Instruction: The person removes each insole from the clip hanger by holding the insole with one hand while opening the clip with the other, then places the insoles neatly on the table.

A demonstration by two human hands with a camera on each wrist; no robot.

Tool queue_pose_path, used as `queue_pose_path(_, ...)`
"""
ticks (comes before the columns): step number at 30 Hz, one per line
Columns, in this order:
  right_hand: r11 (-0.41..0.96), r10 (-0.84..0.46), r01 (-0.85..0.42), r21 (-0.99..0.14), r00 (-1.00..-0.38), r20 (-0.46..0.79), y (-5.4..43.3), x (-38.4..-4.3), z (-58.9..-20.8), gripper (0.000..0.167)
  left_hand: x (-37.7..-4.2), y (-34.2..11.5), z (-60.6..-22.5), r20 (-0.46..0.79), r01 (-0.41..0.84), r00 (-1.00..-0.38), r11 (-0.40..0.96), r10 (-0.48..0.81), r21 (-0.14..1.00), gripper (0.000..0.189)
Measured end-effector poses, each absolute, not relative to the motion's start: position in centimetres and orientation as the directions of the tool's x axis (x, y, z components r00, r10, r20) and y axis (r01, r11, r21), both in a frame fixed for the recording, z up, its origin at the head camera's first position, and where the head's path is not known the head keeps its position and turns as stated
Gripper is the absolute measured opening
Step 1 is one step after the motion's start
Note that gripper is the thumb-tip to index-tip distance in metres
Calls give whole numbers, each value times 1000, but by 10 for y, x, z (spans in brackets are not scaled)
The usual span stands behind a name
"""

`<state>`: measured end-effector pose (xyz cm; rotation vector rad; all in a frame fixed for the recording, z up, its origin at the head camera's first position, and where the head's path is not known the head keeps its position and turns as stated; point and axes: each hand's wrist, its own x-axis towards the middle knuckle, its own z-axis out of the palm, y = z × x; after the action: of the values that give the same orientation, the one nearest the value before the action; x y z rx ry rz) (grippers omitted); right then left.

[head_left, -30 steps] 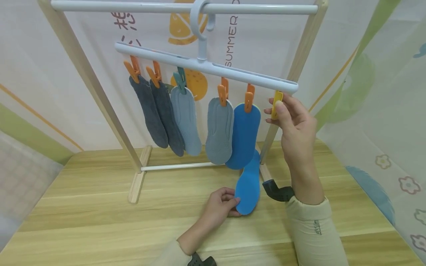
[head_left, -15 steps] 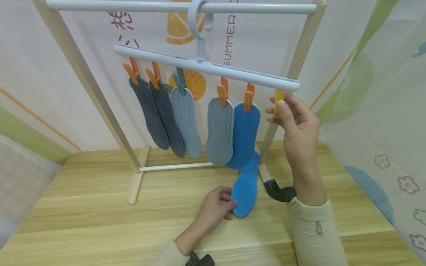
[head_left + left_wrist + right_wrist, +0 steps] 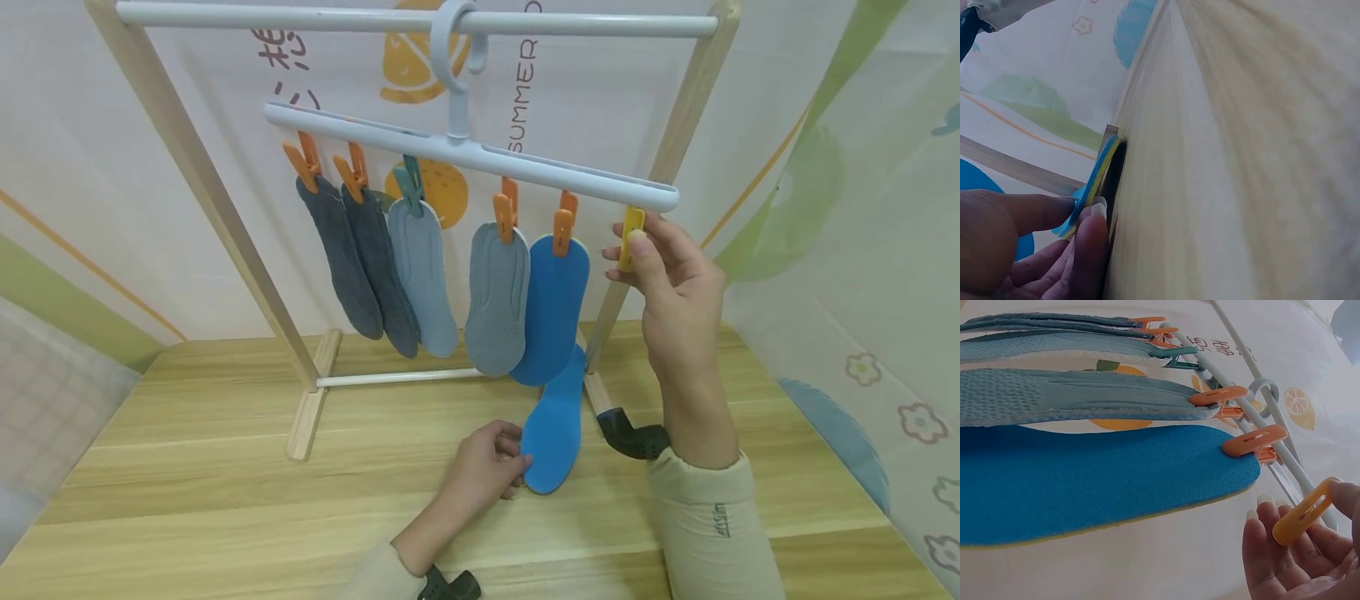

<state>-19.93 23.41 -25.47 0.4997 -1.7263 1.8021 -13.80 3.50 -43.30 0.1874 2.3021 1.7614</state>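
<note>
My left hand (image 3: 487, 462) pinches the edge of a blue insole (image 3: 553, 433) close over the table. In the left wrist view the insole (image 3: 1094, 178) shows a yellow underside, with thumb and fingertips on its two faces. Up at the hanger's low right end, my right hand (image 3: 678, 283) squeezes a yellow clothespin (image 3: 632, 240) between thumb and fingers. Nothing hangs from that clothespin (image 3: 1300, 519) in the right wrist view. Just left of it, an orange clothespin (image 3: 562, 232) holds another blue insole (image 3: 551, 312).
A white hanger (image 3: 461, 152), tilted down to the right, hooks over the rod (image 3: 300, 14) of a wooden rack (image 3: 202, 192). Farther left hang a grey insole (image 3: 497, 304), a paler one (image 3: 423, 283) and two dark ones (image 3: 341, 258). The rack stands on a wooden table (image 3: 225, 500).
The left hand has drawn the near end of the blue insole slightly left and toward me. The right hand, clothespin and hanger end have shifted a little to the right.
</note>
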Motion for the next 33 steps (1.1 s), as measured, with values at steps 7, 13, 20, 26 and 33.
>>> queue_pose_path(7, 14, 155, -641, -767, -757, 635, 234, -199, -255, 31, -139, 34, -432, -114, -50, -961, 246, 253, 968, 46)
queue_pose_path(13, 11, 153, -646, -763, -753, 640, 233, -199, -255, 32, -138, 34, -431, -124, -49, -954, 265, 272, 963, 45)
queue_pose_path(20, 20, 148, -642, -767, -757, 637, 231, -199, -255, 32, -138, 33, -429, -130, -55, -954, 271, 269, 961, 45)
queue_pose_path(26, 10, 145, -644, -765, -756, 638, 230, -200, -256, 34, -144, 29, -429, -105, -30, -959, 273, 263, 962, 43)
queue_pose_path(33, 2, 144, -648, -762, -754, 641, 231, -199, -256, 34, -157, 26, -428, -83, -5, -964, 297, 252, 955, 42)
